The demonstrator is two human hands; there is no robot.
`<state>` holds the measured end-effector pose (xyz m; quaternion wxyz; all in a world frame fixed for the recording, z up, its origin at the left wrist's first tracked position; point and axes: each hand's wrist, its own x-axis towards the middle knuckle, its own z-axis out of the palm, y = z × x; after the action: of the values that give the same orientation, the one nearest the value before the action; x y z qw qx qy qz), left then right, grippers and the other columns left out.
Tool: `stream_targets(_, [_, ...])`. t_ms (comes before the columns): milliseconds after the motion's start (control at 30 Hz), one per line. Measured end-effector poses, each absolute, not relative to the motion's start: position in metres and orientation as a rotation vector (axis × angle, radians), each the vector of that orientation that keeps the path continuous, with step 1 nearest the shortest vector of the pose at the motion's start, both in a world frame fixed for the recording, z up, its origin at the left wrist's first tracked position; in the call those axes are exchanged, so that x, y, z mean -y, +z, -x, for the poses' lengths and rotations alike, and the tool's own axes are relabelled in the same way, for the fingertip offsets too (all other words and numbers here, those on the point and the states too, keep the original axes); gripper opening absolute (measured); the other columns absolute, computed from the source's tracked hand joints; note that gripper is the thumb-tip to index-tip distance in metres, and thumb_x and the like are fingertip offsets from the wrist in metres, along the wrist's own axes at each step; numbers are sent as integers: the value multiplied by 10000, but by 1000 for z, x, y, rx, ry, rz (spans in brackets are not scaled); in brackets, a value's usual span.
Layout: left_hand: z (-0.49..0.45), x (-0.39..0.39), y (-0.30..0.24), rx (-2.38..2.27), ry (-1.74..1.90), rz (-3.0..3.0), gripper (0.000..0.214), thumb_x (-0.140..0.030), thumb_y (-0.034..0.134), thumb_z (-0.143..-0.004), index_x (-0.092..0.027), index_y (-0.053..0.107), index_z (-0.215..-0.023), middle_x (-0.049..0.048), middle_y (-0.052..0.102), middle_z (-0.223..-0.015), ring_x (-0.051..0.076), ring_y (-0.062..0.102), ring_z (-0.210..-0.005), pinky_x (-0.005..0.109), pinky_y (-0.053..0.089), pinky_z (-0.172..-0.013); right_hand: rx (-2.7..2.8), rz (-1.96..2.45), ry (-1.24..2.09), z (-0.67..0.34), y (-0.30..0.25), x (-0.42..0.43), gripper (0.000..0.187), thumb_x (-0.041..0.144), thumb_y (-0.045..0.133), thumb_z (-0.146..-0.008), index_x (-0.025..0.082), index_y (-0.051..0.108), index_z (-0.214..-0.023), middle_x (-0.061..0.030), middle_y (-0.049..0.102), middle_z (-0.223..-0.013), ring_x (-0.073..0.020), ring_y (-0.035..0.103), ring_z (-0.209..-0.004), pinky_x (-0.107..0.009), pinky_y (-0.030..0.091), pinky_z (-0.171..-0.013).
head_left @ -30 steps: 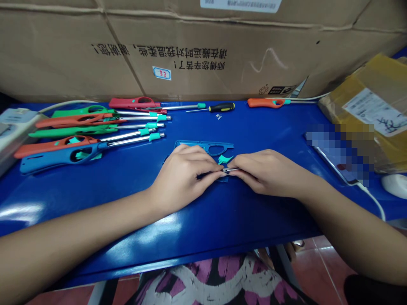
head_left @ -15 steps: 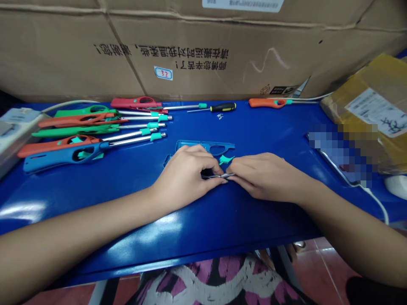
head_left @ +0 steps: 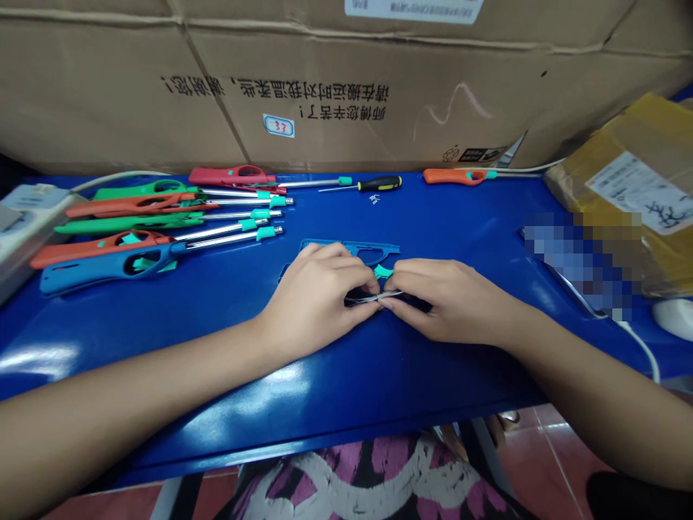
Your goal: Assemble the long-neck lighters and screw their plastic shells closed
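My left hand (head_left: 319, 296) and my right hand (head_left: 441, 296) meet at the middle of the blue table (head_left: 336, 375). Both pinch a thin silver metal tube (head_left: 379, 296) that runs between their fingertips. Just behind them lies an open blue plastic lighter shell (head_left: 360, 251), partly hidden by my left hand. A small teal trigger piece (head_left: 382, 271) sits between the shell and my fingers.
Several assembled long lighters (head_left: 151, 224) in red, green and blue lie at the left. A black-handled screwdriver (head_left: 373, 183) and an orange lighter (head_left: 460, 175) lie at the back. Cardboard boxes (head_left: 325, 79) wall the rear. A phone (head_left: 579, 260), a yellow parcel (head_left: 639, 180) and a white mouse (head_left: 674, 316) sit right.
Both hands stay together over the tube. They have shifted slightly and now cover more of the teal piece. The tube sits a little lower and nearer to me than a second ago.
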<state>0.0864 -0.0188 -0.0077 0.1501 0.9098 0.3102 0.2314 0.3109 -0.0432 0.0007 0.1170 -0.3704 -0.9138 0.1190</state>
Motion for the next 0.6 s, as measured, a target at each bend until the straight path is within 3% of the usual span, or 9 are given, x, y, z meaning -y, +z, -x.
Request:
stream_targets(400, [-84, 19, -4, -871, 643, -2576, 153, -367, 759, -859, -239, 745, -942, -19, 771, -939, 209, 651, -918, 370, 378, -844, 2663, 1052, 448, -316, -1, 39, 295, 289, 405, -1057, 155, 645, -951, -47, 617, -863, -171, 582, -808, -303, 440, -733])
stream_targets(600, [-83, 17, -6, -842, 655, -2538, 98, -314, 683, -929, -254, 757, -950, -15, 778, -956, 190, 660, -919, 370, 378, -869, 2676, 1054, 417, -318, 1, 39, 290, 287, 413, -1054, 166, 635, -911, -40, 618, -839, -161, 569, -766, -295, 428, -700])
